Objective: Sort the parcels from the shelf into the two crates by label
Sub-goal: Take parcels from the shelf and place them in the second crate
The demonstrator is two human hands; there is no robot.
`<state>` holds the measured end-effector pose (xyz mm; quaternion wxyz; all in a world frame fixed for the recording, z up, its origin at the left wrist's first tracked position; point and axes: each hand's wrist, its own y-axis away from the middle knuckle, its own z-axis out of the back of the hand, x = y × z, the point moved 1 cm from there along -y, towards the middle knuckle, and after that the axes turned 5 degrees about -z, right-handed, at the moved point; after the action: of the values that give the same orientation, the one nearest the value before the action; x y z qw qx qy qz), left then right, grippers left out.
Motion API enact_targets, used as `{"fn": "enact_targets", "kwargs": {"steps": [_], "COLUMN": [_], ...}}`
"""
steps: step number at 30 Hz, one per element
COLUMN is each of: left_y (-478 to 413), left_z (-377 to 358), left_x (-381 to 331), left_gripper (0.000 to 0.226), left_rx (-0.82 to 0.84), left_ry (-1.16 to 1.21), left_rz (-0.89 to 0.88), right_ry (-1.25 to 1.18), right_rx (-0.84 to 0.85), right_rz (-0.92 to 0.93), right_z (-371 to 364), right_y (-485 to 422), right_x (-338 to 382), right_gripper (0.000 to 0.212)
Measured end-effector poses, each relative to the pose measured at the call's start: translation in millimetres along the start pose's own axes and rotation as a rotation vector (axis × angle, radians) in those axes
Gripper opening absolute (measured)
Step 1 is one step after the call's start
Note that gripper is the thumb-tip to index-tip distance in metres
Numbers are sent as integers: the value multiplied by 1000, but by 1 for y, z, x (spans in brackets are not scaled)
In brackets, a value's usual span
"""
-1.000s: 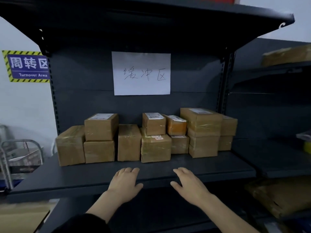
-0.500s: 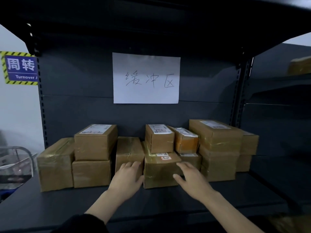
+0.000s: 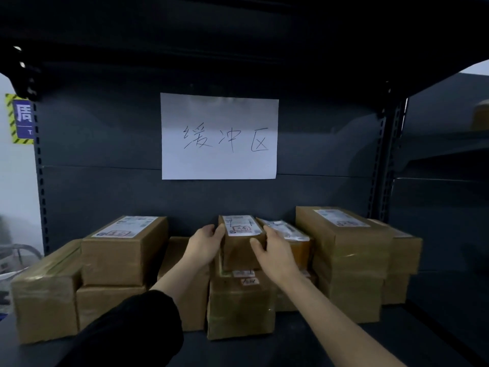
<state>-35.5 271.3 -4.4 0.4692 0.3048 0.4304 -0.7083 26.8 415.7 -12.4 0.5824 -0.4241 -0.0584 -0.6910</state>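
Several brown cardboard parcels stand in stacks on a dark metal shelf (image 3: 428, 329). A small parcel (image 3: 239, 243) with a white label on top sits on a larger box (image 3: 239, 305) in the middle. My left hand (image 3: 202, 246) presses against its left side and my right hand (image 3: 274, 251) clasps its right side. The small parcel still rests on the box below. An orange-tinted parcel (image 3: 293, 238) leans right behind my right hand. No crate is in view.
A labelled box (image 3: 124, 250) tops a stack at the left, beside a low box (image 3: 45, 295). A tall stack (image 3: 349, 260) stands at the right. A white paper sign (image 3: 219, 136) hangs on the shelf's back panel. The upper shelf board overhangs closely.
Both hands rose from the shelf's front edge, reached in and closed around the small middle parcel. The camera moved closer to the shelf.
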Motion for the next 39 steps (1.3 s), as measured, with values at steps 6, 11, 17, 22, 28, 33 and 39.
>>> {"fn": "enact_targets", "kwargs": {"steps": [6, 11, 17, 22, 28, 33, 39], "left_y": [-15, 11, 42, 47, 89, 134, 183], "left_z": [-23, -19, -10, -3, 18, 46, 72], "left_x": [15, 10, 5, 15, 29, 53, 81], "left_gripper": [48, 29, 40, 49, 51, 54, 58], "left_rx": [113, 114, 125, 107, -96, -213, -343], "left_ry": [383, 518, 404, 383, 286, 142, 74], "left_rz": [256, 44, -199, -215, -252, -261, -209], "right_ry": [-313, -462, -420, -422, -391, -380, -413], "right_rx": [191, 130, 98, 89, 129, 201, 327], "right_rz": [-231, -101, 67, 114, 187, 228, 279], "right_z": [-14, -7, -8, -8, -18, -45, -78], "right_y": [-11, 2, 19, 28, 60, 95, 126], "right_x": [-8, -17, -24, -19, 5, 26, 36], "right_gripper": [61, 43, 56, 58, 63, 65, 68]}}
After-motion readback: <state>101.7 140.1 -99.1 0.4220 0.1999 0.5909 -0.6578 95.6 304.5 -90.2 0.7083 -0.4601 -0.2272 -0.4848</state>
